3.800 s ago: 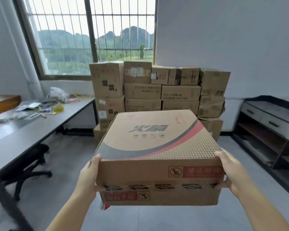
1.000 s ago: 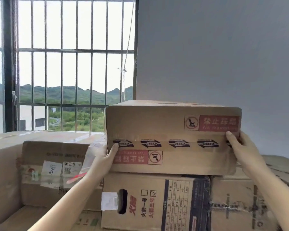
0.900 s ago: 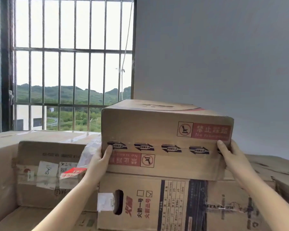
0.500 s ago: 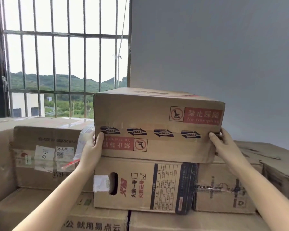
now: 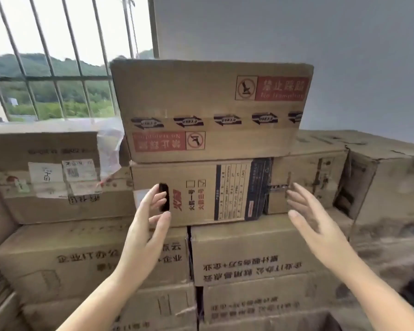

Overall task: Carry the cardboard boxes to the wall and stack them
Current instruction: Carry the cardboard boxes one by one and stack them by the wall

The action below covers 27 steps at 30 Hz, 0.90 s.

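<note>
The cardboard box (image 5: 208, 108) with red "No trampling" labels and a row of arrow marks sits on top of the stack against the grey wall (image 5: 296, 27). It rests on a box with a black hand hole (image 5: 201, 192). My left hand (image 5: 148, 225) hangs in the air below it, fingers relaxed and apart, holding nothing. My right hand (image 5: 313, 223) is likewise spread and empty, a little lower than the top box's right corner. Neither hand touches the top box.
Several more cardboard boxes fill the stack: a labelled one at left (image 5: 50, 177), two printed ones below (image 5: 249, 249), worn ones at right (image 5: 382, 177). A barred window (image 5: 58, 56) is behind at left. A clear plastic pouch (image 5: 110, 144) hangs beside the top box.
Both hands have let go of the top box and dropped back towards me. The box now stays on the stack by itself. The view has come closer and tilted.
</note>
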Motion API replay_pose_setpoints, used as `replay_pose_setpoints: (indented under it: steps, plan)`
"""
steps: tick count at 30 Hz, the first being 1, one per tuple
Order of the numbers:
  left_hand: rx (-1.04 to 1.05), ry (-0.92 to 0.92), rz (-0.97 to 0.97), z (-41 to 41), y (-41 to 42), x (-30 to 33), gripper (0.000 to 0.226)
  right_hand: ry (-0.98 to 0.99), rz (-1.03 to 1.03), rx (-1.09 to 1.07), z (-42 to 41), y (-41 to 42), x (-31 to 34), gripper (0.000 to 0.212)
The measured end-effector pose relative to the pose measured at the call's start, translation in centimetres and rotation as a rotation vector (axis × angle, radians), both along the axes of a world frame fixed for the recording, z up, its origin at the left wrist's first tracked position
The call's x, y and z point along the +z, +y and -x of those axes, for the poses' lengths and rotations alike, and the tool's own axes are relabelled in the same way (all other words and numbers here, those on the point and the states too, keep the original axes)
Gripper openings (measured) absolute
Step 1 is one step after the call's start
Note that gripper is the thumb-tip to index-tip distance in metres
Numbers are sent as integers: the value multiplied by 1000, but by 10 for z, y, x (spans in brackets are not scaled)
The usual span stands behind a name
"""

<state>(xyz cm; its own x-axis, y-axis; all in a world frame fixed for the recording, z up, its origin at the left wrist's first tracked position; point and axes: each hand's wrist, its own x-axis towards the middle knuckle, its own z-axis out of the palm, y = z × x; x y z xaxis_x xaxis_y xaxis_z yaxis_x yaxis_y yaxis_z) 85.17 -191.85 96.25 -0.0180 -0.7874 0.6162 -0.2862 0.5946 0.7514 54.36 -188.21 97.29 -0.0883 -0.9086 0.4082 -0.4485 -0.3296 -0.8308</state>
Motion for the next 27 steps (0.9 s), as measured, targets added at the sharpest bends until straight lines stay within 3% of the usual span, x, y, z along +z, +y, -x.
replay_pose_setpoints:
  steps: [7, 13, 16, 20, 24, 27]
  plan:
    - [-237, -122, -370, -38, 66, -79, 47, -265, -238, -208, -57, 119, -109, 50]
    - [-440, -289, -634, -73, 119, -150, 42, -522, -383, -552, -118, 251, -190, 95]
    - [-591, -462, -804, -73, 140, -175, 40, -631, -443, -749, -155, 316, -210, 107]
    - [-800, -739, -962, -60, 171, -197, 34, -626, -577, -923, -199, 393, -226, 90]
    - [-905, -828, -916, -40, 210, -202, 35, -638, -605, -1089, -233, 459, -236, 43]
    - [-990, -828, -892, -27, 249, -201, 37, -651, -650, -1214, -253, 511, -237, 44]
